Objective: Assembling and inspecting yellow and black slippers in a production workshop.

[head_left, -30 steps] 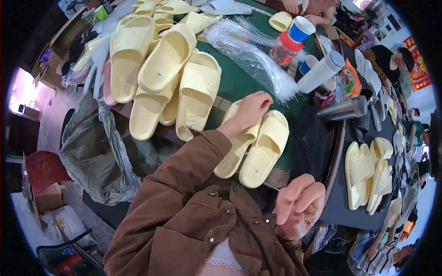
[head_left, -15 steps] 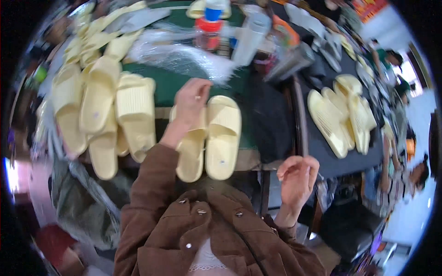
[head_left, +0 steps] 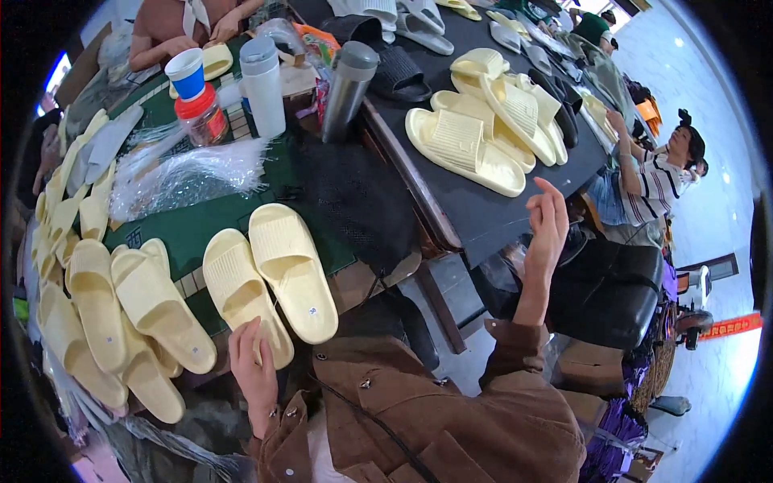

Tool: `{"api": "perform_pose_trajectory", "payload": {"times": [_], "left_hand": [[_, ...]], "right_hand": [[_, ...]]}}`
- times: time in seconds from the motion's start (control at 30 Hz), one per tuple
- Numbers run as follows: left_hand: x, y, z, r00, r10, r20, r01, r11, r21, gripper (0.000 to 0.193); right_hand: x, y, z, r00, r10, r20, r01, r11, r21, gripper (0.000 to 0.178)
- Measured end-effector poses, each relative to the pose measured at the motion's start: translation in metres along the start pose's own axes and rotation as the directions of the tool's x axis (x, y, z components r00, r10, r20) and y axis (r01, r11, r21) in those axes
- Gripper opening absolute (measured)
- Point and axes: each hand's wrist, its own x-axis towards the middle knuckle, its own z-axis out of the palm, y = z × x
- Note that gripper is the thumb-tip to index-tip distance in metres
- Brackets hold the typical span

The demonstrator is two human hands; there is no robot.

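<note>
Two pale yellow slide slippers lie side by side on the table in front of me, one on the left and one on the right. My left hand is at the heel of the left slipper, its fingers loosely apart; whether they touch the sole I cannot tell. Out to the right, my right hand is raised with fingers stretched and nothing in it. Just beyond its fingertips, several more pale yellow slippers lie heaped on the black table.
More yellow slippers are piled at the left. Behind the pair lie clear plastic bags, a red-lidded jar with a cup on top, a white bottle and a steel flask. Another person sits opposite.
The view has swung to the right. My left hand has drawn back from the left slipper's strap to its heel. My right hand has reached out toward the slippers on the black table, its fingers straightening.
</note>
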Motion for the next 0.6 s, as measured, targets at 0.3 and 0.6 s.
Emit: {"api": "perform_pose_trajectory", "payload": {"times": [0.3, 0.6], "left_hand": [[0.019, 0.008, 0.018, 0.991, 0.121, 0.05, -0.128, 0.979, 0.16, 0.053], [0.021, -0.009, 0.037, 0.979, 0.192, 0.073, -0.204, 0.888, 0.412, 0.054]], "right_hand": [[0.087, 0.074, 0.02, 0.943, -0.254, 0.217, 0.333, 0.685, -0.648, 0.031], [0.123, 0.092, 0.067, 0.954, -0.15, 0.261, 0.301, 0.519, -0.8, 0.028]]}}
